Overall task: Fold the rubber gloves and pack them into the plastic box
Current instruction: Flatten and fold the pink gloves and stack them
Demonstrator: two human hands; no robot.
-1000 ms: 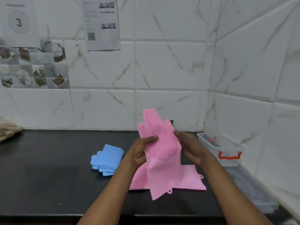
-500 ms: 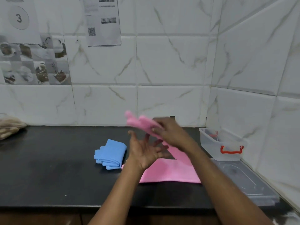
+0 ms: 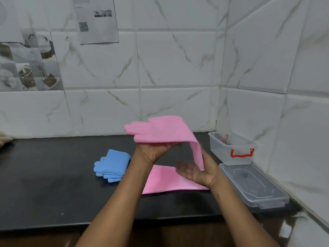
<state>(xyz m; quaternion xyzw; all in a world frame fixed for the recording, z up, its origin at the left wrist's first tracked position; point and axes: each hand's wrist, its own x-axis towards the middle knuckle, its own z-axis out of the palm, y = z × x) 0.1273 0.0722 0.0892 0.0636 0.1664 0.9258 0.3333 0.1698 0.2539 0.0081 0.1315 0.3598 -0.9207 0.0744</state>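
A pink rubber glove is draped flat over my left hand, which lies palm up beneath it, the glove's fingers pointing left. Its cuff end bends down at the right and hangs into the upturned palm of my right hand, whose fingers are relaxed. A second pink glove lies flat on the black counter under my hands. Left of them sits a folded blue pair of gloves. The clear plastic box with a red handle stands in the right corner, lid off.
The box's clear lid lies on the counter in front of the box, along the right wall. A brownish object shows at the far left edge. Tiled walls close the back and right.
The pink glove went from upright between both hands to lying horizontally over my left palm. My right hand let go of its upper part and dropped to the hanging cuff.
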